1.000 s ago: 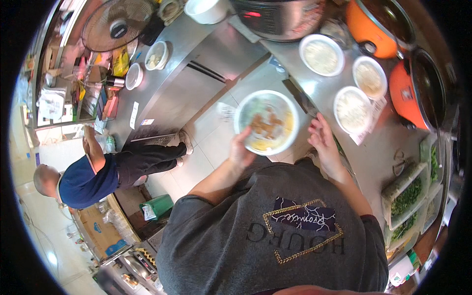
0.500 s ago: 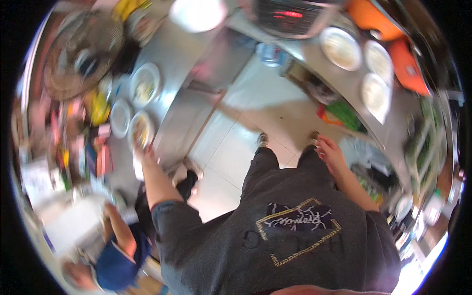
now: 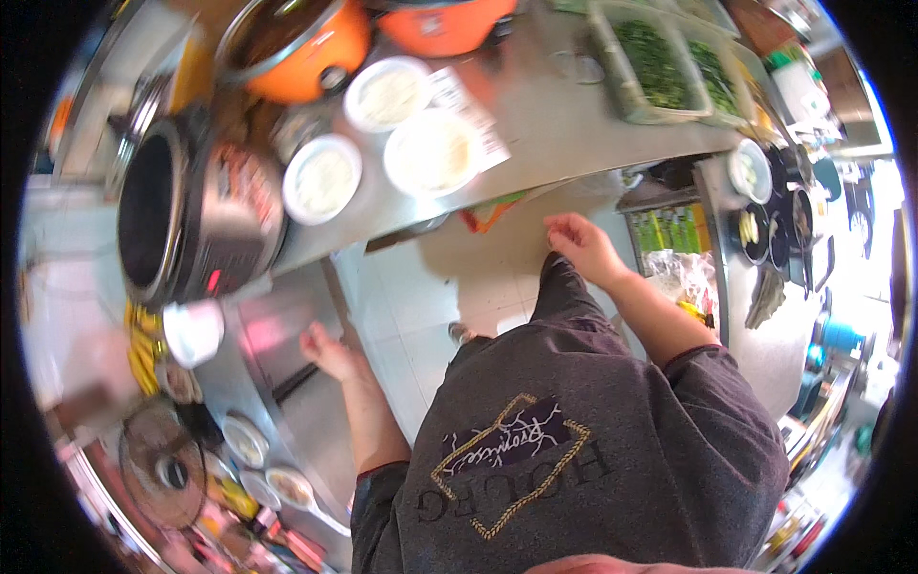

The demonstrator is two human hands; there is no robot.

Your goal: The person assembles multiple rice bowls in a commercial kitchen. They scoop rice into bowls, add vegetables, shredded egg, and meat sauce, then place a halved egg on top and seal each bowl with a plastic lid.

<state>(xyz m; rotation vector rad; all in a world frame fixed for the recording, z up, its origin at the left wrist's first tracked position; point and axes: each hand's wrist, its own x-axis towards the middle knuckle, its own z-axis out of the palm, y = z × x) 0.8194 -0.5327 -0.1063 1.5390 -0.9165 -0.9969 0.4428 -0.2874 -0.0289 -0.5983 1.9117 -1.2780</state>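
My left hand (image 3: pixel 328 352) hangs over the edge of the left steel counter, empty, its fingers loosely bent and somewhat smeared by motion. In front of my body, below the far counter, my right hand (image 3: pixel 583 247) is held in the air with loosely curled fingers and nothing visible in them. Closest on the far counter are three white bowls of pale food: one at the front left (image 3: pixel 323 179), one at the front right (image 3: pixel 433 153) and one behind (image 3: pixel 387 94). Neither hand touches them.
A dark-and-silver cooker (image 3: pixel 191 210) stands at the far counter's left end, beside orange pots (image 3: pixel 320 57). Clear tubs of chopped greens (image 3: pixel 655 72) sit at the right. More bowls (image 3: pixel 287 488) and a fan (image 3: pixel 163 464) are at lower left. Pans (image 3: pixel 755 234) occupy the right counter.
My view has swung right, so the far counter now lies ahead. My left hand has come away from beside a bowl on the left counter. That bowl stays there.
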